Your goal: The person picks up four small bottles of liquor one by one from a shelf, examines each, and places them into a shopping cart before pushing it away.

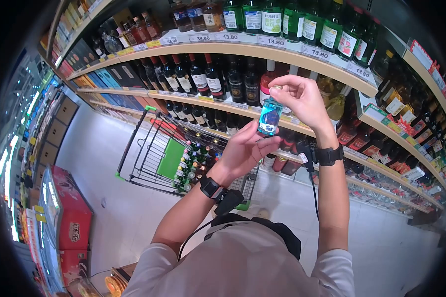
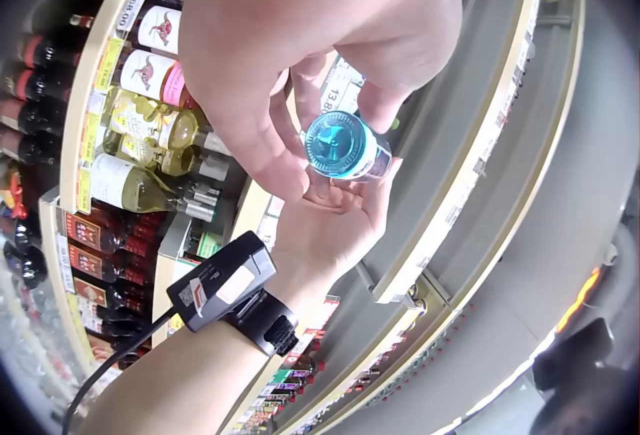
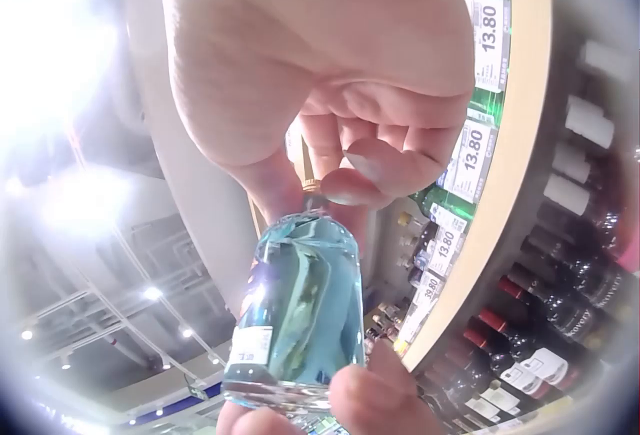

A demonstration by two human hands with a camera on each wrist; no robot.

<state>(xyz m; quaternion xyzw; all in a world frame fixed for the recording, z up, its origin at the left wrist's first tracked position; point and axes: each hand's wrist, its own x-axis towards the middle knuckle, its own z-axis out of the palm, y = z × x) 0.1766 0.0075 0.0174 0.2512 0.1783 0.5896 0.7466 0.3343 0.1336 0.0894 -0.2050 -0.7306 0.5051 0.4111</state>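
Note:
A small clear blue glass bottle (image 1: 269,118) is held up in front of the shelves, between both hands. My left hand (image 1: 242,151) grips it low down, with thumb and fingers around its base. At the top, my right hand (image 1: 305,101) pinches the gold-coloured cap between thumb and fingers. The round ridged bottom of the bottle (image 2: 336,145) faces the left wrist camera. Seen from the right wrist, the bottle (image 3: 300,300) has a white label low on its side, and left fingertips (image 3: 372,395) press near the base. The label's print is too small to read.
A shopping cart (image 1: 146,143) with a green panel stands on the floor to the left. Curved shelves of wine bottles (image 1: 198,79) and green bottles (image 1: 271,20) rise ahead and to the right. A red chest (image 1: 72,222) stands at lower left.

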